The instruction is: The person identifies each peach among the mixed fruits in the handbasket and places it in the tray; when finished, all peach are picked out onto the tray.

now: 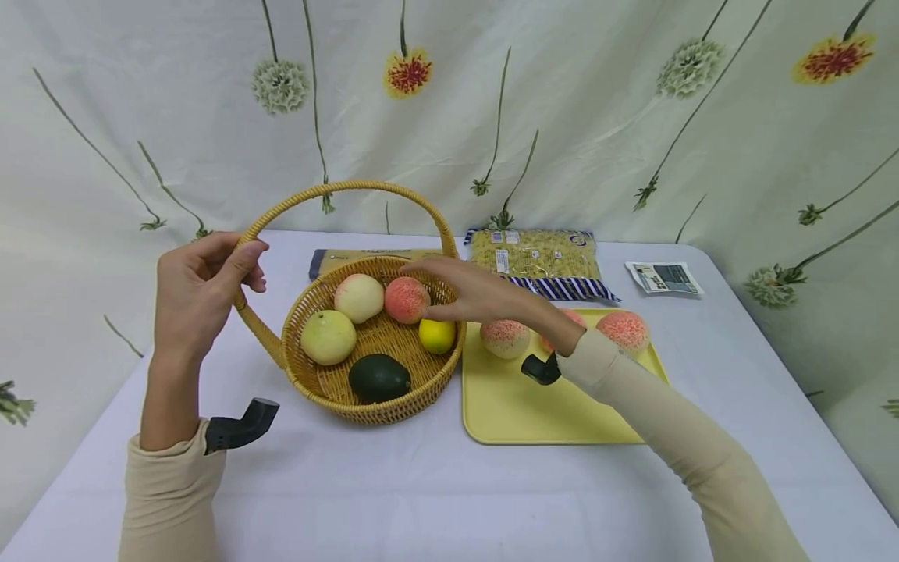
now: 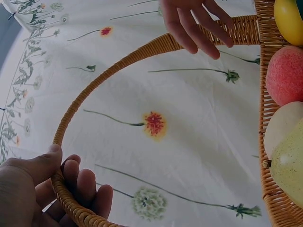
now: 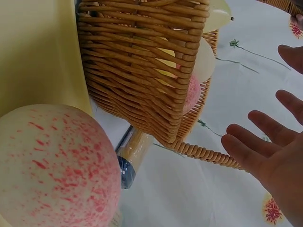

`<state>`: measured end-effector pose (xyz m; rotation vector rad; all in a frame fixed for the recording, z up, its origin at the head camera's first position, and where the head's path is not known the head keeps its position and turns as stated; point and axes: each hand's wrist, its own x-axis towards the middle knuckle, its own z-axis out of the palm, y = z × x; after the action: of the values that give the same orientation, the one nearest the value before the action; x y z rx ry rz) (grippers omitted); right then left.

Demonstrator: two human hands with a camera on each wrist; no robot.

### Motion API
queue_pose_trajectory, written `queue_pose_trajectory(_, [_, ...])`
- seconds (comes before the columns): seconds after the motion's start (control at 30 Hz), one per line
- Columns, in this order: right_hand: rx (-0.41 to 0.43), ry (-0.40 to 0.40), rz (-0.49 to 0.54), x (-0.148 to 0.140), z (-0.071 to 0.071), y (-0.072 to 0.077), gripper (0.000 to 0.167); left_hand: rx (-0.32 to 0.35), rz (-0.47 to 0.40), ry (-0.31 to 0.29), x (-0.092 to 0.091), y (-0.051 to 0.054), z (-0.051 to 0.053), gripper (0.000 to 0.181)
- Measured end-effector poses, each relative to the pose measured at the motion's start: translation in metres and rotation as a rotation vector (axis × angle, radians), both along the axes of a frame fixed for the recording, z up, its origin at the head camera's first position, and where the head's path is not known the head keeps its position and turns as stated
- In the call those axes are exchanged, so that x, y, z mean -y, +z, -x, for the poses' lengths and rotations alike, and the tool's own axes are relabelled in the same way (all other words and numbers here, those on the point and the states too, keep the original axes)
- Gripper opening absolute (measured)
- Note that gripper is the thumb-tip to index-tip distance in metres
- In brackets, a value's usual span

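My left hand [image 1: 197, 293] grips the wrapped handle [image 1: 358, 186] of a wicker basket [image 1: 382, 410] at its left side; the left wrist view shows thumb and fingers around the handle [image 2: 68, 106]. Over the basket's right rim reaches my right hand [image 1: 481, 290], its fingers spread and nothing held, as the right wrist view of that hand [image 3: 279, 161] also shows. A red peach [image 1: 407, 300] lies close below its fingertips. Also in the basket are a pale peach [image 1: 359, 298], a yellow-green pear [image 1: 328, 337], a yellow lemon [image 1: 437, 336] and a dark green avocado [image 1: 379, 378].
Right of the basket a yellow tray [image 1: 548, 417] carries several speckled peaches [image 1: 505, 339], partly covered by my right arm. Behind stand a bag of pasta [image 1: 537, 254] and a long flat package [image 1: 337, 256]. A small white sachet [image 1: 663, 278] lies at the back right.
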<state>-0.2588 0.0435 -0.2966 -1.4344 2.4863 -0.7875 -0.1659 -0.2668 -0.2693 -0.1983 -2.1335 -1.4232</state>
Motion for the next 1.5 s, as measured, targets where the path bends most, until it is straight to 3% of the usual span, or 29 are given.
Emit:
queue_pose_trajectory(0.43, [0.069, 0.052, -0.077, 0.038, 0.016, -0.003, 0.064, 0.003, -0.012, -0.001, 0.002, -0.001, 0.0, 0.014])
queue_pose_trajectory(0.6, [0.044, 0.059, -0.103, 0.048, 0.021, -0.001, 0.064, -0.003, -0.017, -0.006, 0.002, -0.001, 0.0, 0.014])
queue_pose_trajectory(1.5, [0.153, -0.022, -0.199, 0.088, 0.047, -0.002, 0.07, -0.009, -0.024, -0.02, 0.001, 0.0, 0.001, 0.014])
